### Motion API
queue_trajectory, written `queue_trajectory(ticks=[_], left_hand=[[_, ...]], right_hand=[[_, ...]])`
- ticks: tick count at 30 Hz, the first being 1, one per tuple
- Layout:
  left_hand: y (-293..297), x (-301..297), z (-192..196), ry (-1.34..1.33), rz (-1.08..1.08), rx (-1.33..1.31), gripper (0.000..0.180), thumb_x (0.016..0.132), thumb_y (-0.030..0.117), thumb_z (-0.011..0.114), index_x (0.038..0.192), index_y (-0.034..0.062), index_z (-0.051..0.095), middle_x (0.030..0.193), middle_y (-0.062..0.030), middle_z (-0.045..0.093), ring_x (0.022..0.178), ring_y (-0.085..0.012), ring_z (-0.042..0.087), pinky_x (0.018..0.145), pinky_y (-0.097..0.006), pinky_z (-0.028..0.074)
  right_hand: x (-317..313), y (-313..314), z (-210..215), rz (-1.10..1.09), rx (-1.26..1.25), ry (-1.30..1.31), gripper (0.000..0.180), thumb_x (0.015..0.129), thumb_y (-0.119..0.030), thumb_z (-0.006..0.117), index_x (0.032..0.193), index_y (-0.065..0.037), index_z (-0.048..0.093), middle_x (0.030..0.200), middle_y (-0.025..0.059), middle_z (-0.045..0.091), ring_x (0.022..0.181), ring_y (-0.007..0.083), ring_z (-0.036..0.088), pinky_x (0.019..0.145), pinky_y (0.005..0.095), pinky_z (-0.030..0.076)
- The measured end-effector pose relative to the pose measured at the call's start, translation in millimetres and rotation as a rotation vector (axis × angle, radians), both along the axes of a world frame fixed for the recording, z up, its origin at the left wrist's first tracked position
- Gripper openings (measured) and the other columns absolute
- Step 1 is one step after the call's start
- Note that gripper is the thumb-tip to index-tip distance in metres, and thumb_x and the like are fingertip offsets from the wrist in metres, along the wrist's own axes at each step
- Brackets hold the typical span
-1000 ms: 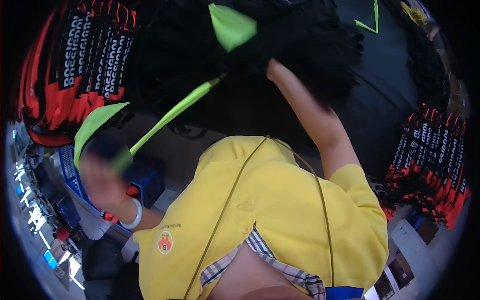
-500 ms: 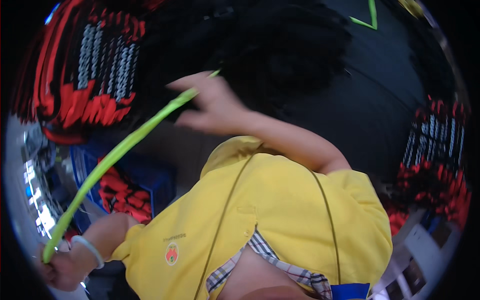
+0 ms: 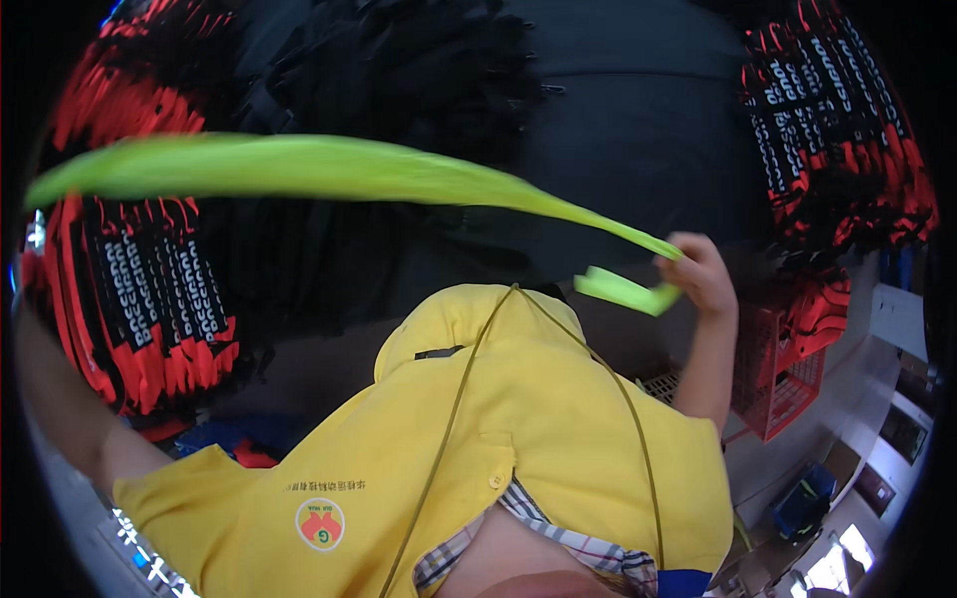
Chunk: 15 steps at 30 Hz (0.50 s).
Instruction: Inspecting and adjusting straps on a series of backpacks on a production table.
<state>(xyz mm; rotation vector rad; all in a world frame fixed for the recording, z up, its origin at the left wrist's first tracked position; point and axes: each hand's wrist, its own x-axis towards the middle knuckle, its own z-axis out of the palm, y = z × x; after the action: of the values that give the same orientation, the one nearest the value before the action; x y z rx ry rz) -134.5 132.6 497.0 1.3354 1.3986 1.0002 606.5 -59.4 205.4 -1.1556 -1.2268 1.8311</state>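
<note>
A long strip of bright yellow-green fabric (image 3: pixel 329 169) spans the view from the far left rim to my right hand (image 3: pixel 701 274). It is wide and motion-blurred at the left and narrows toward the right. The fingers of my right hand are closed on the narrow part, and a short folded end hangs beside them. My left arm (image 3: pixel 75 404) reaches up along the left rim, where the hand itself is lost in the dark edge. Whether it holds the strip's left end cannot be seen.
Black fabric pieces (image 3: pixel 399 90) lie heaped on a dark work surface (image 3: pixel 638 130). Bundles of red-and-black straps with white lettering (image 3: pixel 159 289) sit at left, and more such straps (image 3: pixel 822 110) at far right. Below those is a red plastic basket (image 3: pixel 773 374) with red-and-black items.
My right hand has swung right with the strip, which was slanting at lower left and now stretches across. My left arm has risen from the lower left, its hand leaving view. The camera view has shifted.
</note>
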Motion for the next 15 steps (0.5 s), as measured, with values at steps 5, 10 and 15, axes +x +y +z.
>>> queue_trajectory(ticks=[5, 10, 15], left_hand=[[179, 113, -128, -0.017, -0.3, -0.27, 0.035, 0.096, 0.024, 0.054, 0.124, 0.0029, 0.055, 0.103, -0.0029, 0.063, 0.09, -0.0106, 0.063, 0.071, -0.029, 0.054], [323, 341, -234, -0.638, -0.612, -0.565, 0.02, 0.09, 0.024, 0.058, 0.087, 0.005, 0.055, 0.069, -0.0052, 0.056, 0.064, -0.0158, 0.062, 0.052, -0.026, 0.051], [314, 514, -320, -0.391, 0.009, -0.574, 0.028, 0.092, 0.029, 0.054, 0.101, 0.0022, 0.054, 0.091, -0.0094, 0.061, 0.091, -0.0226, 0.064, 0.077, -0.033, 0.056]], right_hand=[[111, -114, -61, -0.631, -0.328, -0.125, 0.023, 0.097, -0.023, 0.052, 0.092, -0.002, 0.056, 0.065, -0.0065, 0.038, 0.052, 0.0003, 0.032, 0.046, 0.016, 0.025], [140, -150, -112, -0.859, -0.324, -0.253, 0.021, 0.097, -0.021, 0.053, 0.097, -0.001, 0.06, 0.067, -0.0045, 0.042, 0.054, 0.0027, 0.036, 0.049, 0.0173, 0.03], [148, -146, -157, -0.935, -0.214, -0.457, 0.023, 0.095, -0.019, 0.055, 0.102, 0.002, 0.064, 0.069, -0.0039, 0.048, 0.057, 0.0039, 0.042, 0.052, 0.0191, 0.032]])
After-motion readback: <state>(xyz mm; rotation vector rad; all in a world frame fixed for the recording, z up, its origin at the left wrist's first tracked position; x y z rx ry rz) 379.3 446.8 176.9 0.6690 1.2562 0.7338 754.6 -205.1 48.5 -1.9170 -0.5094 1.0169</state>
